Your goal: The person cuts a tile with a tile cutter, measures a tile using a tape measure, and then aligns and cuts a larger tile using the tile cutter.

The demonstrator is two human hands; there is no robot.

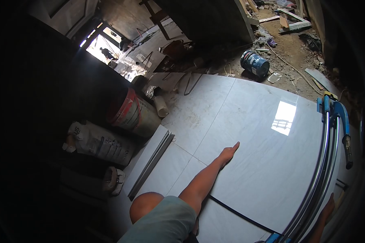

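Note:
My left hand (228, 154) rests on a large glossy pale tile (267, 170), one finger stretched out and nothing visible in its grasp; the other fingers are partly hidden. At the lower right, my right hand (329, 207) is in shadow close to the tile's right edge, and its grip is unclear. Between my hands and the right border runs a tile cutter (321, 162) with two long metal rails and blue end parts, lying across the tile. A dark gap shows along the tile's near edge, with another pale tile (221, 222) below it.
At left are stacked grey strips (152, 162), a red-rimmed bucket (140, 115), a white sack (103, 141) and a small pot (112, 181). Beyond the tiles, a blue bucket (254, 65) lies among rubble and wood scraps (294, 26). A person (106, 52) is in the distant doorway.

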